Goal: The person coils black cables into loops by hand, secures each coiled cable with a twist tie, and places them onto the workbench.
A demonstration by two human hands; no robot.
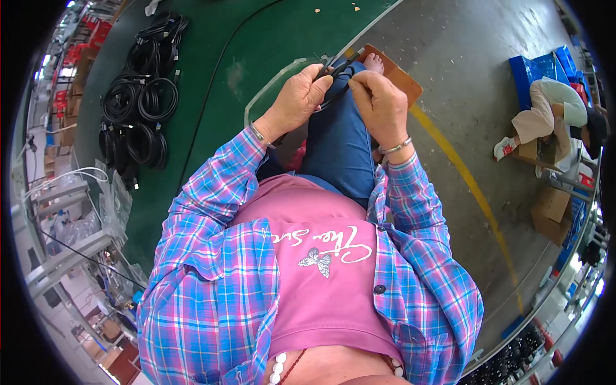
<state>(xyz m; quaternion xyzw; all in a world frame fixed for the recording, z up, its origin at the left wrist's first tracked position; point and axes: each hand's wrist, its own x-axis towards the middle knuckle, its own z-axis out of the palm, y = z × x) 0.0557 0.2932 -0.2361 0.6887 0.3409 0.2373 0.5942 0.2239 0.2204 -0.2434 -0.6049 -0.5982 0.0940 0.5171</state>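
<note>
My left hand (296, 99) is closed around a coiled black cable (337, 80), above my jeans-covered leg. Just to its right, my right hand (383, 106) has thumb and fingers pinched together beside the coil. Whatever is between those fingertips is hidden or too small to make out. Part of the coil is covered by my left fingers. Several coiled black cables (158, 99) with pale plug ends lie in rows on the green tabletop (218, 38) to the left.
A long black cord (212, 80) runs across the green surface. Clear plastic bags (115, 212) hang by the left edge. Brown cardboard (403, 78) lies near my foot. On the right, another person (545, 109) sits near blue bins (532, 69) and a cardboard box (550, 212).
</note>
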